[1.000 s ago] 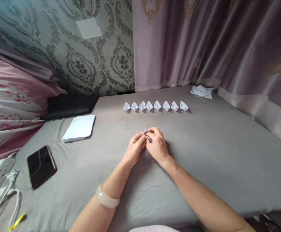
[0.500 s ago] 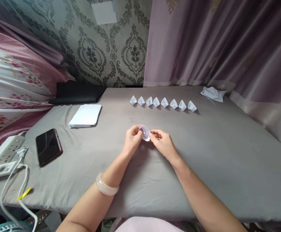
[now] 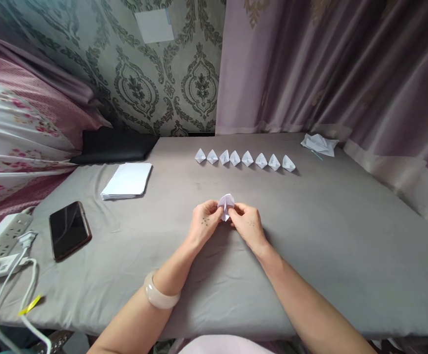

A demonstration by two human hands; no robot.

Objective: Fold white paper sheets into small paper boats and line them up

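Beyond my left hand (image 3: 205,221) and right hand (image 3: 248,223), I judge eight folded papers (image 3: 247,158) done; both pinch a ninth piece (image 3: 226,199), likely unfinished; stacked sheets (image 3: 127,179) lie leftward.

No legible text, brands or numbers from where I stand — just dot marks (image 3: 205,221) on left hand (image 3: 203,219) and right hand (image 3: 249,220).

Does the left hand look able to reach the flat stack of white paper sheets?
Probably yes: only grey cloth shows between the left hand and the stack of white sheets, though that hand holds a small folded white paper piece.
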